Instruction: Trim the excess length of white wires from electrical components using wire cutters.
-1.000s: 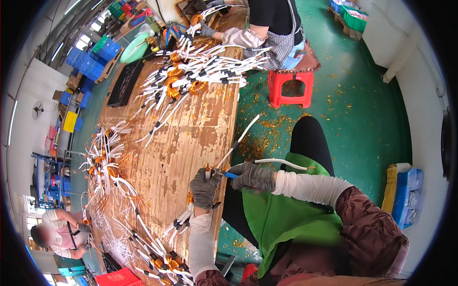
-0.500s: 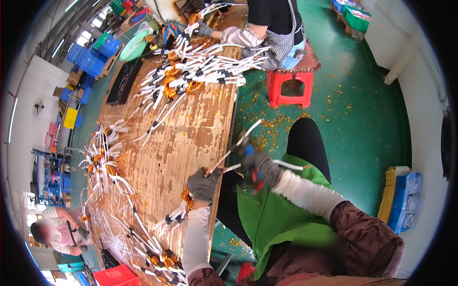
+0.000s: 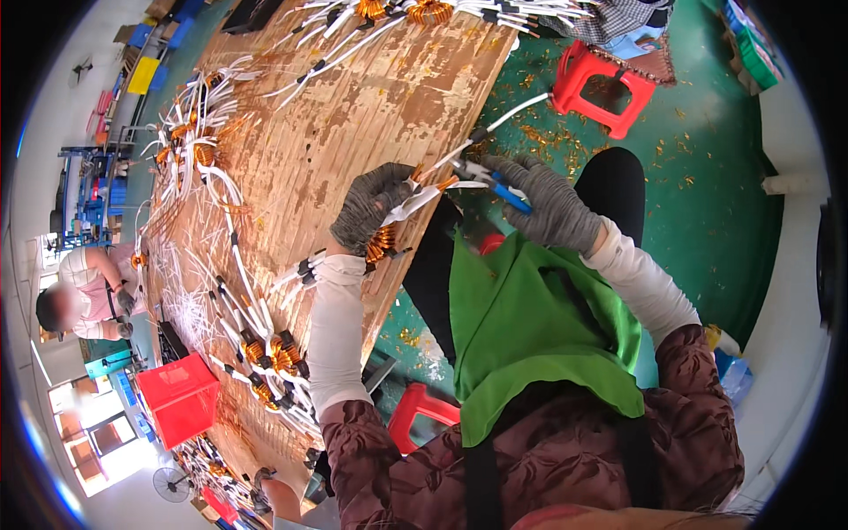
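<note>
Head view: left hand grips white wires, right hand a blue-handled tool now turned toward them.

bright indoor light, white glare at the lower-left window, edges curved and black-cornered, hands fairly sharp

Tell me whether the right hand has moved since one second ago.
Yes: the right hand has moved rightward, farther out from the table's edge.
</note>
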The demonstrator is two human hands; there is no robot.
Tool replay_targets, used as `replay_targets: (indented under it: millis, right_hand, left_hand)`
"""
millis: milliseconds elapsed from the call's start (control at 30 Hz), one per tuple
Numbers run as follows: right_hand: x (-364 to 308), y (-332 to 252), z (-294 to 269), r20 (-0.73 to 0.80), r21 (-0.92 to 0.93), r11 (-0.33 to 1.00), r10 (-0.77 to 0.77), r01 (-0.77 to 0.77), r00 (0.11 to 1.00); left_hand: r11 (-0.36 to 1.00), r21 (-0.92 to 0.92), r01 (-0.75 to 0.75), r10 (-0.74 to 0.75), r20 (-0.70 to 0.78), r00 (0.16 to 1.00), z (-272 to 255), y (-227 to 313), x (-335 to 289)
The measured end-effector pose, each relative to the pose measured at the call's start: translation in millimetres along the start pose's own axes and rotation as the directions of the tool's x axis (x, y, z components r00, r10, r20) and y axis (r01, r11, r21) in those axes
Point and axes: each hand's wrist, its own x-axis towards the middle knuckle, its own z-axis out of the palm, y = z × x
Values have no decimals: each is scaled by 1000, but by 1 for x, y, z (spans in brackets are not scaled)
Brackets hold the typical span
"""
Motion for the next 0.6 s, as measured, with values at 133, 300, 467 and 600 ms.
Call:
replay_targets:
  millis: [133, 300, 467, 600]
  right_hand:
    - [12, -17, 16, 92, -337, 939, 102, -65, 991]
    - [15, -22, 32, 91, -418, 906, 113, -65, 989]
    - [19, -22, 38, 67, -418, 901, 155, -113, 986]
    - [23, -28, 44, 43, -450, 882, 174, -137, 984]
  left_hand:
    - [994, -105, 21, -26, -46, 999, 3, 0, -5]
    - [992, -123, -4, -5, -77, 997, 7, 1, -9]
    - [995, -89, -52, 44, -82, 996, 9, 3, -10]
    - [996, -89, -32, 20, -130, 991, 15, 1, -11]
